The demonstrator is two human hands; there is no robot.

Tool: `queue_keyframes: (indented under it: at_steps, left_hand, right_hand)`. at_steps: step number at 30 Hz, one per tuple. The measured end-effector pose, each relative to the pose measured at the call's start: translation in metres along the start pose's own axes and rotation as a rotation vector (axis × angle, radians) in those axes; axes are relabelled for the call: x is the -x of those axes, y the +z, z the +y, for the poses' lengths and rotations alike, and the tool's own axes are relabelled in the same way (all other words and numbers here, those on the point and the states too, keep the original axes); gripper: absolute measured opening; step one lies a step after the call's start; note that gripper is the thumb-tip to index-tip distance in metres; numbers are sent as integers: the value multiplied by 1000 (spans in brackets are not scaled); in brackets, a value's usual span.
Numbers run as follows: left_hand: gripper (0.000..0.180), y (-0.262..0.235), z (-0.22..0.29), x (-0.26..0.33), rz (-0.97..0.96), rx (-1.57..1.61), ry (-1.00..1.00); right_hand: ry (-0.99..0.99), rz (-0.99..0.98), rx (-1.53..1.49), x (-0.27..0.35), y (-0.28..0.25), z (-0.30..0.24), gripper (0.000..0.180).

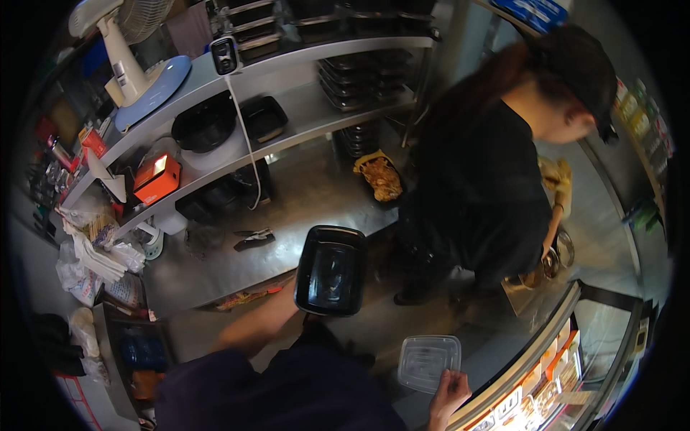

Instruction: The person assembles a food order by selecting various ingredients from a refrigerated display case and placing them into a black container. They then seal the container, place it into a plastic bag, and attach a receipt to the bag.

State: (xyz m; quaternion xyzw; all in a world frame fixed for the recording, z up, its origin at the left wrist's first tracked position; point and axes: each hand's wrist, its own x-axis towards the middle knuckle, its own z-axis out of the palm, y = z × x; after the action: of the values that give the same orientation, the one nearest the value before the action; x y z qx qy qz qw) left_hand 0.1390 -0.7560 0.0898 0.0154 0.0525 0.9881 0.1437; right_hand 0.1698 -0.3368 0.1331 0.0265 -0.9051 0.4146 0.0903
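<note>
Clock directions were read from the black tray [330,271], which I held just below the middle of the view, its open side facing up. My left forearm [259,325] reached it from eight o'clock; the hand itself was hidden behind the tray, so I cannot tell how those fingers were set. Between four and five o'clock, my right hand [451,389] pinched the clear lid [429,361] by its lower right corner, leaving the other edges free. Tray and lid were apart, with dark floor [384,323] visible between them.

The front edge of the steel table [215,279] ran behind the tray in this view. Bare metal lay open at nine o'clock, and a dark-handled tool [255,238] rested on it at ten. At one o'clock, a tray of food [382,179] sat near the table's edge. A co-worker in black [483,194] bounded my room at two o'clock, and the lit display [530,406] bounded it at four, beyond the lid.
</note>
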Motion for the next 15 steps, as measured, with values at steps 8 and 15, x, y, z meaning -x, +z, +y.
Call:
queue_keyframes:
  at_steps: [8,15]
  left_hand:
    - [52,-34,317,-46,-270,-109,711]
    - [97,50,300,-37,120,512,679]
  right_hand:
    - [-260,-305,-63,-64,148,-138,21]
    - [-326,-289,-6,-70,199,-216,21]
